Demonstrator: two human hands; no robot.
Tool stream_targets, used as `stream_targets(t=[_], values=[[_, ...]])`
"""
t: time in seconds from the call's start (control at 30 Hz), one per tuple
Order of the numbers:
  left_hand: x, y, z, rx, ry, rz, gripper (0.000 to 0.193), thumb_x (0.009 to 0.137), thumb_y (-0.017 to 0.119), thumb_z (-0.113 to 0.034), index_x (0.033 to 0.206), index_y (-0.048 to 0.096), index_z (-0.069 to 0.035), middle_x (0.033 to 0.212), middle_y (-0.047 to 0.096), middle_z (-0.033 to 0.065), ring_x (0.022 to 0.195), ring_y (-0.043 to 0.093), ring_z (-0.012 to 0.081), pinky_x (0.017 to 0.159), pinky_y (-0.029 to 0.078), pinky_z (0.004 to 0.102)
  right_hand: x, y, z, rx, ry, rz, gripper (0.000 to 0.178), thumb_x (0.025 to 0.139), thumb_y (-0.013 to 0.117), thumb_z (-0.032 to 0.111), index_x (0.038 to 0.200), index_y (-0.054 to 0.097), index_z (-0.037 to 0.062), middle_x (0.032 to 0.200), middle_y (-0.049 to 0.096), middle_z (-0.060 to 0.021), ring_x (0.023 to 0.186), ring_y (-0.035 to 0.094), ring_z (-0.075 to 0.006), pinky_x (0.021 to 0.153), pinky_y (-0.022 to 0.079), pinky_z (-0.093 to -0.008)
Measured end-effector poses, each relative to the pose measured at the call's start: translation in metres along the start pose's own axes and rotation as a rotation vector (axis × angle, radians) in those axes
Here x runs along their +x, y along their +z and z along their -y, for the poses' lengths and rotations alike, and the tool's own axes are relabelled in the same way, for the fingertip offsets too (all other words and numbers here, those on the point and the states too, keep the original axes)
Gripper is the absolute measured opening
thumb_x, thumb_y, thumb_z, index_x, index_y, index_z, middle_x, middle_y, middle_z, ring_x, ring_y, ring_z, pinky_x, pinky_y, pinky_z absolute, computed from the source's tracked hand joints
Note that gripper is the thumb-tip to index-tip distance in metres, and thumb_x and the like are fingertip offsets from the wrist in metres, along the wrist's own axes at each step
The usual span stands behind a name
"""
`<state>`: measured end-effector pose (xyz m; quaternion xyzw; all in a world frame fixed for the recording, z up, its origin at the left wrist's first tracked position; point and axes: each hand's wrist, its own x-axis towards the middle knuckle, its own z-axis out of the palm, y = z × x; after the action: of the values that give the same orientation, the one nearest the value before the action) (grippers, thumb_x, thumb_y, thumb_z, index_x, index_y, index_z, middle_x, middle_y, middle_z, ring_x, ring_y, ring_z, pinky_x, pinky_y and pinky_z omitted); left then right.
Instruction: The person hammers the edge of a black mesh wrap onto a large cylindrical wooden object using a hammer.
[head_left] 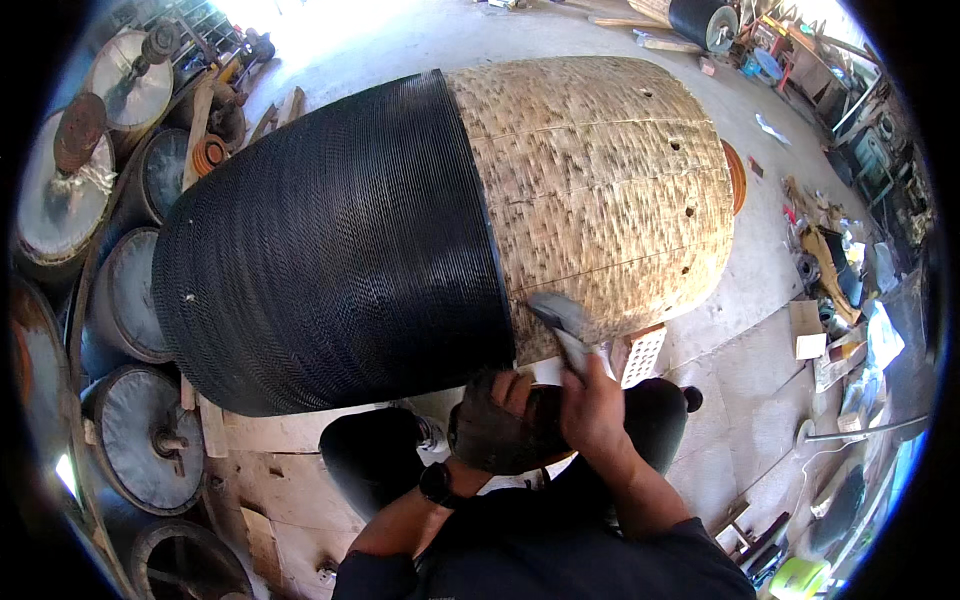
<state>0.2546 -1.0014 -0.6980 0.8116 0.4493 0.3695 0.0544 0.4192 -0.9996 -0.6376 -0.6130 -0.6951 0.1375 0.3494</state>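
Note:
A large barrel-shaped roller (605, 190) lies across the view in front of me. Its right part is bare, pitted wood with a row of small dark holes; a black ribbed covering (330, 250) wraps the left part. My right hand (592, 405) is closed on a hand tool with a grey metal head (558, 315), blurred by motion, over the wood beside the covering's edge. My left hand (492, 420), in a dark glove with bare fingertips, is curled near the covering's lower edge. What it grips is hidden. A dark shape lies between my hands, too unclear to name.
Several rollers with round pale ends (150, 440) are stacked along the left. A white perforated block (643, 357) stands under the roller's right side. Scraps, tools and a cardboard box (806, 328) clutter the right. Another roller (705, 22) lies at the far right.

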Motion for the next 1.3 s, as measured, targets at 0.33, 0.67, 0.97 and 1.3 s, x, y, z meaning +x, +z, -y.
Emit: stream_targets(t=[0.33, 0.67, 0.97, 1.3], values=[[-0.044, 0.040, -0.011, 0.013, 0.061, 0.344, 0.017, 0.086, 0.059, -0.018, 0.093, 0.066, -0.004, 0.101, 0.064, 0.0155, 0.100, 0.060, 0.0351, 0.084, 0.050, 0.0473, -0.011, 0.006, -0.016, 0.130, -0.255, -0.193, 0.023, 0.096, 0.049, 0.007, 0.114, 0.051, -0.0077, 0.077, 0.063, -0.0244, 0.071, 0.067, -0.0396, 0.059, 0.052, -0.0421], [-0.038, 0.037, -0.012, -0.005, 0.082, 0.280, 0.019, 0.089, 0.056, -0.017, 0.098, 0.065, -0.003, 0.101, 0.064, 0.0147, 0.098, 0.060, 0.0324, 0.086, 0.050, 0.0458, -0.015, 0.011, -0.017, 0.254, -0.356, -0.251, 0.022, 0.100, 0.047, 0.017, 0.104, 0.049, -0.0042, 0.082, 0.058, -0.0130, 0.064, 0.057, -0.0176, 0.055, 0.044, -0.0297], [0.019, -0.012, 0.068, 0.165, 0.200, -0.130, 0.042, 0.093, 0.061, -0.036, 0.119, 0.061, -0.003, 0.118, 0.061, 0.0141, 0.110, 0.059, 0.0319, 0.095, 0.050, 0.0447, -0.019, 0.001, -0.005, 0.235, -0.275, -0.195, 0.015, 0.096, 0.053, 0.008, 0.103, 0.056, -0.0053, 0.077, 0.061, -0.0153, 0.066, 0.061, -0.0279, 0.062, 0.050, -0.0391], [0.101, -0.051, 0.123, 0.736, 0.183, -0.521, 0.040, 0.096, 0.059, -0.018, 0.135, 0.058, -0.013, 0.125, 0.057, 0.0139, 0.115, 0.058, 0.0298, 0.097, 0.054, 0.0424, -0.018, 0.001, 0.005, 0.147, -0.147, -0.103, 0.015, 0.098, 0.055, 0.011, 0.104, 0.051, -0.0023, 0.068, 0.055, -0.0165, 0.056, 0.056, -0.0241, 0.050, 0.043, -0.0391]])
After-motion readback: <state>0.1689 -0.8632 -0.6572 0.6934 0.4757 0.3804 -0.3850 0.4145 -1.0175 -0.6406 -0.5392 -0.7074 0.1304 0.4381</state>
